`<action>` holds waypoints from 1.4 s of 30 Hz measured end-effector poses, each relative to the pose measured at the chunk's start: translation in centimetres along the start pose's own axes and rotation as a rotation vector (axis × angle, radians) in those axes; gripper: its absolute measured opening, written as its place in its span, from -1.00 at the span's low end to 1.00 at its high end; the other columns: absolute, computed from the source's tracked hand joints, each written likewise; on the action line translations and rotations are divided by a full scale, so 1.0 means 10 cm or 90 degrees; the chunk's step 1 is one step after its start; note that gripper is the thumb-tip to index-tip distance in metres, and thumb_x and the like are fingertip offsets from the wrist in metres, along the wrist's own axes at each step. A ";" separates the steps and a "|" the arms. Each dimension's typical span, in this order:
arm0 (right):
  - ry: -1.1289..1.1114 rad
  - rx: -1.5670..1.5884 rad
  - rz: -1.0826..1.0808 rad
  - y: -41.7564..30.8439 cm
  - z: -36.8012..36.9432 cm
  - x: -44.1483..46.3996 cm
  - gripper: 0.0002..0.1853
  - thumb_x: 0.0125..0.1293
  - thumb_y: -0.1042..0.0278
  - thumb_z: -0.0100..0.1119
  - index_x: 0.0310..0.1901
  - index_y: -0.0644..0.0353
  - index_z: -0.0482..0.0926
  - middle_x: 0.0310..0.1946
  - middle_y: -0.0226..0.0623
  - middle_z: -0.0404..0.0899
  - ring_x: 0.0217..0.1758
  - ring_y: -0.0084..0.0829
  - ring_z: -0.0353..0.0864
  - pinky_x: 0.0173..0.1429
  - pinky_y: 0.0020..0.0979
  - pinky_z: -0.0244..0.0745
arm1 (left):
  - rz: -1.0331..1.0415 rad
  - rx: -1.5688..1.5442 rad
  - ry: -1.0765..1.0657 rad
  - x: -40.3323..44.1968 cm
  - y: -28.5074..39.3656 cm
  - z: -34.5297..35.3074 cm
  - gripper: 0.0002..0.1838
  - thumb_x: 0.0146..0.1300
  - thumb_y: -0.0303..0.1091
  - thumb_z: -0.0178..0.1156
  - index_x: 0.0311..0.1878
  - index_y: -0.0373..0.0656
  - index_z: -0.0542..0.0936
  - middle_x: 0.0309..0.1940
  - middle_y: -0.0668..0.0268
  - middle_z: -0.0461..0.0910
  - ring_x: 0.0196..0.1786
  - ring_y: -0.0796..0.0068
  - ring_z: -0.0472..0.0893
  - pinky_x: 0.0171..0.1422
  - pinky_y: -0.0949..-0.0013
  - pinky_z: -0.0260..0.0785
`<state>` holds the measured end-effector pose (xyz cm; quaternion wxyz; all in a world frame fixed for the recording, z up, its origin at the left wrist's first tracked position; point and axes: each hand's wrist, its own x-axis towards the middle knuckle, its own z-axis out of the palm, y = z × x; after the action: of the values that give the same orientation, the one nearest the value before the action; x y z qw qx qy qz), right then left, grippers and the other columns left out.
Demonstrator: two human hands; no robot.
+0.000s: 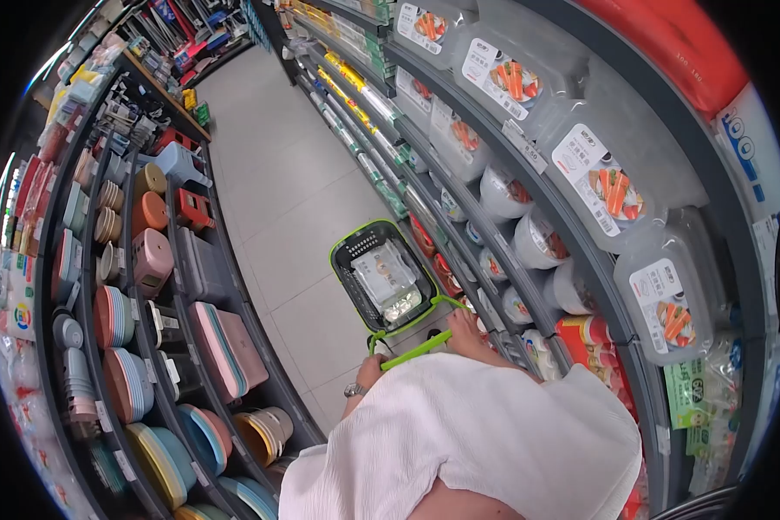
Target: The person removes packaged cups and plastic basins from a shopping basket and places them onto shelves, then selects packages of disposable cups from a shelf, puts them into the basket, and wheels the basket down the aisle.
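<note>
A black shopping basket [342,277] with a bright green rim stands low in front of me over the tiled floor. Inside lie a clear plastic pack with a printed label [383,276] and a shiny clear container [402,307]. Its green handle [418,349] reaches back to my body. My left hand [371,371], with a metal watch at the wrist, is closed at the handle's left end. At the right end, my right hand [466,334] is closed on it too; its fingers show only in part.
Shelves on the right carry clear plastic food boxes [611,186], round tubs [542,238] and long poles [355,108]. Left-hand shelves hold coloured basins [160,464], pink trays [230,347] and small bins [152,260]. The grey tiled aisle [260,147] runs ahead between them.
</note>
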<state>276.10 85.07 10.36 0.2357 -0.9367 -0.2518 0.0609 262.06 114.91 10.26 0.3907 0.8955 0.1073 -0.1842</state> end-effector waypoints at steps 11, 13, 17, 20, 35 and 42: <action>-0.012 -0.214 0.081 -0.28 0.27 0.33 -0.72 0.05 0.43 0.34 -0.18 0.33 0.64 -0.03 0.09 0.55 0.16 0.06 0.46 0.30 -0.01 0.36 | 0.099 0.002 -0.145 0.38 -0.57 -0.50 -0.66 0.24 -0.14 0.31 -0.09 -0.21 0.73 -0.15 -0.10 0.72 -0.03 -0.16 0.69 0.07 -0.03 0.55; -0.075 -0.232 0.075 -0.36 0.22 0.40 -0.72 0.05 0.39 0.33 -0.17 0.30 0.66 -0.06 0.03 0.58 0.13 0.03 0.47 0.25 -0.04 0.40 | 0.121 -0.010 -0.162 0.50 -0.87 -0.38 -0.67 0.26 -0.14 0.27 -0.05 -0.15 0.74 -0.16 -0.07 0.72 -0.05 -0.14 0.70 0.07 -0.05 0.56; -0.099 -0.285 0.197 -0.51 0.37 0.48 -0.68 0.15 0.32 0.32 -0.06 0.25 0.69 0.01 0.01 0.58 0.23 0.04 0.45 0.26 0.07 0.42 | 0.182 0.100 -0.138 0.59 -0.97 -0.43 -0.68 0.28 -0.10 0.23 -0.08 -0.09 0.77 -0.22 -0.06 0.73 -0.09 -0.07 0.73 -0.01 -0.07 0.58; -0.115 -0.233 0.296 -0.64 0.38 0.61 -0.74 0.17 0.39 0.27 -0.14 0.32 0.74 0.09 0.08 0.53 0.29 0.09 0.39 0.29 0.23 0.38 | 0.146 0.158 -0.135 0.59 -0.74 -0.73 -0.68 0.27 -0.09 0.23 -0.11 -0.07 0.79 -0.26 -0.04 0.74 -0.13 -0.05 0.75 -0.06 -0.07 0.60; -0.154 -0.192 0.271 -1.25 0.89 0.71 -0.72 0.15 0.32 0.32 -0.15 0.29 0.78 0.09 0.09 0.60 0.28 0.05 0.46 0.29 0.18 0.43 | 0.036 0.182 -0.071 0.49 -1.18 -1.37 -0.57 0.36 0.05 0.19 -0.23 -0.13 0.80 -0.19 -0.10 0.69 -0.12 -0.11 0.71 0.02 -0.05 0.59; -0.226 -0.228 0.213 -1.44 0.81 0.77 -0.74 0.16 0.27 0.31 -0.17 0.18 0.80 0.00 0.01 0.66 0.29 0.02 0.47 0.35 0.21 0.36 | 0.043 0.129 -0.033 0.26 -1.31 -1.40 -0.65 0.32 -0.03 0.23 -0.19 -0.10 0.82 -0.20 -0.11 0.65 -0.11 -0.12 0.69 0.04 -0.03 0.58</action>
<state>274.50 103.25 10.11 0.0055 -0.9666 -0.1381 0.2158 263.48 134.18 9.36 0.3069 0.9283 0.0478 -0.2043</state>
